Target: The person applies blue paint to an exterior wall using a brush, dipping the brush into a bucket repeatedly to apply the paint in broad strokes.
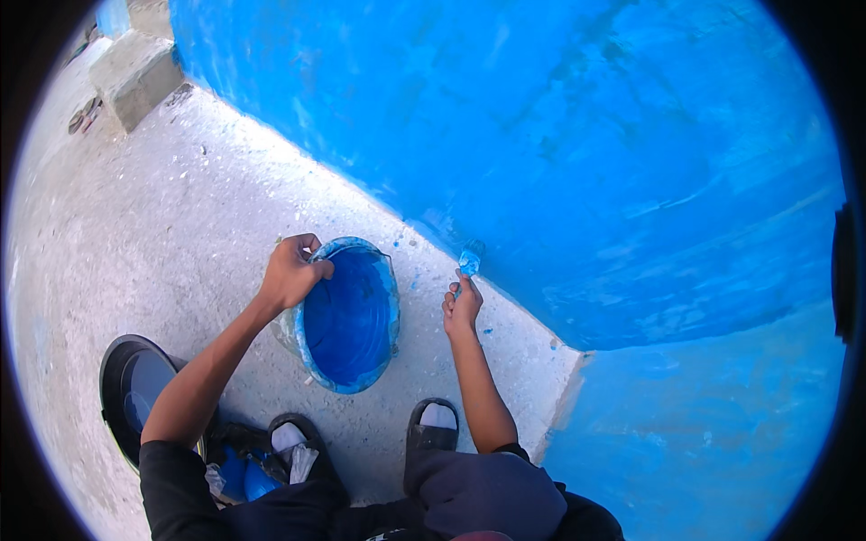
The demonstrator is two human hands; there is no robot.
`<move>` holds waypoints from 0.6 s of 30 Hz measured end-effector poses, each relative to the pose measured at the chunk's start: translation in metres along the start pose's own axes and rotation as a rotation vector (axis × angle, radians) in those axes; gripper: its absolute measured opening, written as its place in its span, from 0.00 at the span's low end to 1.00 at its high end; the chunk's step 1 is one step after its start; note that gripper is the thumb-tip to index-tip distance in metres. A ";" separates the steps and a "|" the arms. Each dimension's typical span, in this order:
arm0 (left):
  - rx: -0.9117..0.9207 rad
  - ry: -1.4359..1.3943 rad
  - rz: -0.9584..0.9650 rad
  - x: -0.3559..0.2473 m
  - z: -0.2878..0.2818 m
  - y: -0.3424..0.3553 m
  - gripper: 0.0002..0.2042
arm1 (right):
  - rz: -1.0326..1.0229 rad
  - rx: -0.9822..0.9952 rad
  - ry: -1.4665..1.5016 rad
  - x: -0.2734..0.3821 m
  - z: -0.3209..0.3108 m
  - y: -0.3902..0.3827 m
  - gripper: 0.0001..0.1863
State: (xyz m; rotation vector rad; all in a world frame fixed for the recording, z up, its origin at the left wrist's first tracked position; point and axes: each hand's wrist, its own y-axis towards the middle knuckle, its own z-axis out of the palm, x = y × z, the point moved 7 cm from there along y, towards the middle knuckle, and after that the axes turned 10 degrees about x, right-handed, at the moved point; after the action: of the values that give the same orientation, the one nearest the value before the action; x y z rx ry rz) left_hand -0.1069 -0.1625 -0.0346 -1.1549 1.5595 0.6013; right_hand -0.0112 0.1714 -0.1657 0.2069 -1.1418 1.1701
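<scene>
My left hand (296, 273) is closed on the rim of a paint bucket (394, 311), which is tilted so its blue-coated inside shows. Blue paint (347, 329) covers the bucket's inner wall, and its rim is crusted with dried paint. In my right hand (461, 305) is a paintbrush (469, 261), its handle wrapped by my fingers. The brush's paint-smeared head is against or very near the foot of the blue wall (541, 162); I cannot tell whether it touches.
A black bucket (105, 388) with liquid stands at the left, beside blue items (244, 473) near my sandalled feet (431, 437). A concrete block (135, 77) sits at the far left against the wall. The wall turns a corner at the right. Paint spots dot the pale floor (198, 234).
</scene>
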 end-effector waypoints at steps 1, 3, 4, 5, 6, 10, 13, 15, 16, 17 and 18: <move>0.002 0.012 -0.012 0.003 0.001 0.000 0.09 | 0.132 -0.020 0.028 -0.012 -0.010 0.005 0.18; 0.008 0.037 -0.030 0.006 0.000 0.003 0.09 | 0.244 0.001 0.136 -0.027 -0.021 0.016 0.19; 0.007 0.032 -0.020 0.004 0.001 0.004 0.09 | 0.297 0.013 0.189 -0.031 -0.026 0.021 0.19; 0.000 0.033 -0.019 0.004 0.001 0.003 0.09 | 0.289 0.001 0.175 -0.029 -0.023 0.019 0.18; -0.007 0.034 -0.018 0.004 0.000 0.001 0.09 | 0.217 0.002 0.128 -0.019 -0.018 0.017 0.18; -0.010 -0.005 -0.009 0.007 -0.002 -0.001 0.09 | -0.064 0.012 -0.018 0.027 0.015 -0.006 0.18; -0.003 -0.010 -0.017 0.008 -0.002 0.000 0.09 | -0.318 0.077 -0.115 0.052 0.046 -0.038 0.20; 0.005 0.009 -0.017 0.007 -0.002 0.002 0.09 | -0.425 0.101 -0.158 0.058 0.049 -0.043 0.20; 0.003 0.014 -0.023 0.007 -0.001 0.001 0.09 | -0.477 0.114 -0.180 0.061 0.051 -0.046 0.20; 0.003 0.018 -0.026 0.006 0.000 0.001 0.09 | -0.420 0.099 -0.162 0.057 0.046 -0.041 0.20; 0.002 0.022 -0.030 0.005 0.001 0.001 0.09 | -0.362 0.085 -0.143 0.051 0.039 -0.033 0.20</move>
State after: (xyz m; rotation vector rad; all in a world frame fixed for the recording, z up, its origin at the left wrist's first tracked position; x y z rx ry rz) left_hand -0.1073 -0.1628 -0.0393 -1.1851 1.5586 0.5692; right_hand -0.0106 0.1627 -0.0936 0.5475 -1.1233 0.8920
